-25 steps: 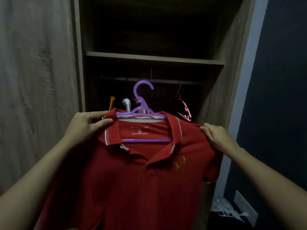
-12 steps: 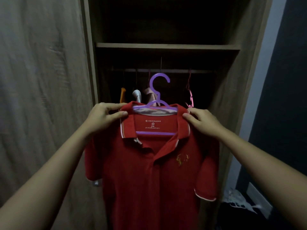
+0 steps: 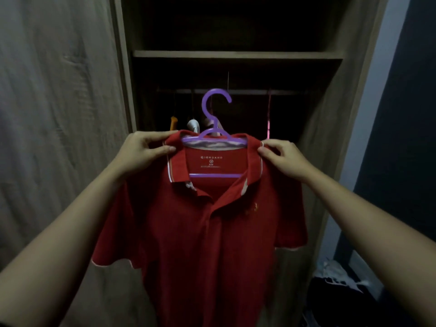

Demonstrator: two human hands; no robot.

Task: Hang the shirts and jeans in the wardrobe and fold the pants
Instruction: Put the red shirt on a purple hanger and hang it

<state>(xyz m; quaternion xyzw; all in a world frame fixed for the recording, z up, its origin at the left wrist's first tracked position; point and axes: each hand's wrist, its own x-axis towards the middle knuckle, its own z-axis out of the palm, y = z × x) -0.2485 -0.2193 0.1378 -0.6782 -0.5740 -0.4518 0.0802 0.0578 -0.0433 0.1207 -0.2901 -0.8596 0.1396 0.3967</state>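
A red polo shirt hangs on a purple plastic hanger, held up in front of the open wardrobe. My left hand pinches the shirt's left collar and shoulder. My right hand pinches the right collar edge. The hanger's hook points up, just below the hanging rail, apart from it. The shirt's front placket is open and its sleeves hang loose.
Several hangers hang on the rail behind the shirt, among them an orange one, a white one and a pink one. A shelf sits above the rail. A closed wooden door stands left. Clothes lie on the floor at right.
My right hand slid from the shirt's right shoulder inward to the collar. The shirt and hanger rose and now hang straighter, closer to the rail.
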